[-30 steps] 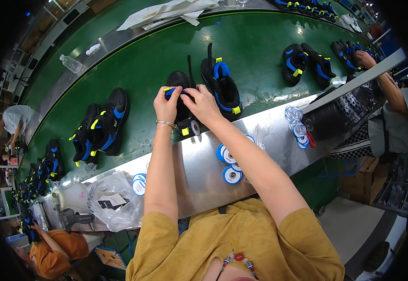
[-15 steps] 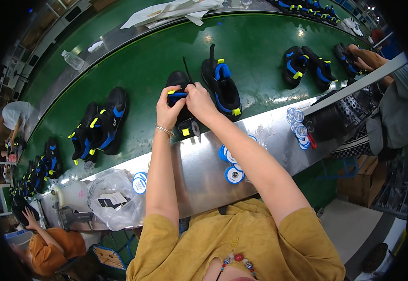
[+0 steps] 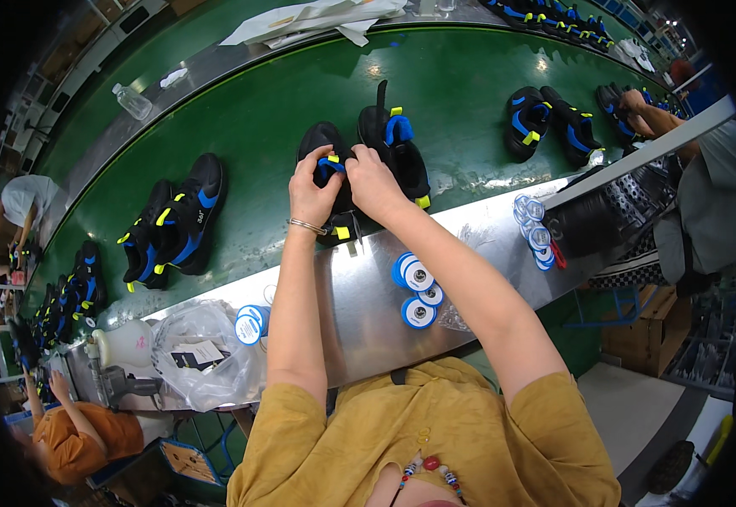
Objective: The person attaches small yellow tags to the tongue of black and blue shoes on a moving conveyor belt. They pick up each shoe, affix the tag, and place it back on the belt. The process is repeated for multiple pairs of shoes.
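A black shoe with blue and yellow-green trim (image 3: 320, 137) lies in front of me, toe pointing away, its middle covered by my hands. My left hand (image 3: 312, 193) is closed, thumb and fingers pinching the blue tongue (image 3: 329, 169) by its yellow-green tab. Against the same shoe's right side, my right hand (image 3: 374, 181) is closed in a pinch; what lies between its fingertips is hidden. The matching shoe (image 3: 408, 165) stands just right of it, its black strap (image 3: 381, 95) sticking up unfastened and its blue tongue showing.
Finished-looking pairs stand left (image 3: 190, 215) and right (image 3: 526, 122) on the green surface (image 3: 258, 101). The metal ledge (image 3: 342, 313) bears round blue-and-white tags (image 3: 419, 312), a plastic bag (image 3: 207, 372) and a tool with a white container (image 3: 123, 346). Co-workers sit at both sides.
The black strap that stood up by my right fingers no longer shows there. My right hand has moved slightly right over the shoe. At far left, a co-worker's arms have risen to a shoe.
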### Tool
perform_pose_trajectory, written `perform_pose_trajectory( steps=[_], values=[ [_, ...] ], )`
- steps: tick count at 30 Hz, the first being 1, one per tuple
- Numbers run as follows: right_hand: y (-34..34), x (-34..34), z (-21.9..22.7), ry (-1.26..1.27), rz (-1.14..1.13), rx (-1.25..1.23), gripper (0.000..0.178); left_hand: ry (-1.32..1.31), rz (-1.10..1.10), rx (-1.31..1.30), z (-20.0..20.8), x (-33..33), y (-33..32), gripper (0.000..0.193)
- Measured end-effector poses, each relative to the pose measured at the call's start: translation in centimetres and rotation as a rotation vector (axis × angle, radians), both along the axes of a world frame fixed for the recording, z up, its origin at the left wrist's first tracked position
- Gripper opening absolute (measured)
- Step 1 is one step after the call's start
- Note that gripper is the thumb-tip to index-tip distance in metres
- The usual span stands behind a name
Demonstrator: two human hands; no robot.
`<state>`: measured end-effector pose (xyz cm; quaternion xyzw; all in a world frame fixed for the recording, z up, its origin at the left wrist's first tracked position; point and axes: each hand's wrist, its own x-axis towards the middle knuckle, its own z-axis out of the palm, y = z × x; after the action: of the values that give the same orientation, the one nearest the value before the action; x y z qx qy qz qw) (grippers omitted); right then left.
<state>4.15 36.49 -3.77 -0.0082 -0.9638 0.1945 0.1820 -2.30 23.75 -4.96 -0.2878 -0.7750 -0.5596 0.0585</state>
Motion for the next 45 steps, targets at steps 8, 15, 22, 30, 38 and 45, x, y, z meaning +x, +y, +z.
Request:
perform_pose_trajectory(
  steps=[8, 15, 22, 30, 38, 45],
  values=[
    [-3.8, 0.6, -0.9, -0.045, -0.217, -0.189, 0.012, -0.109, -0.029, 0.129, -1.6, -0.7, -1.1, 0.034],
    [-5.3, 2.3, -2.0, -0.068, -0.242, -0.094, 0.023, 0.006, -0.004, 0.112, -1.7, -0.9, -1.2, 0.023],
    [-2.1, 4.2, 3.1, -0.193, 0.016, -0.11, 0.019, -0.037, -0.051, 0.149, -2.0, -1.5, -2.0, 0.023],
    [-1.9, 0.6, 3.2, 0.046, 0.035, -0.217, 0.024, -0.126, -0.045, 0.109, 0.2, 0.4, -0.8, 0.055],
    [-1.3, 2.5, 1.5, 0.158, 0.092, -0.039, 0.015, -0.077, 0.164, 0.236, -3.1, 0.9, -0.9, 0.041],
    [-1.5, 4.5, 2.6, 0.02, 0.142, 0.064, 0.045, -0.226, 0.239, -0.034, -3.0, 1.5, -2.2, 0.056]
  ],
)
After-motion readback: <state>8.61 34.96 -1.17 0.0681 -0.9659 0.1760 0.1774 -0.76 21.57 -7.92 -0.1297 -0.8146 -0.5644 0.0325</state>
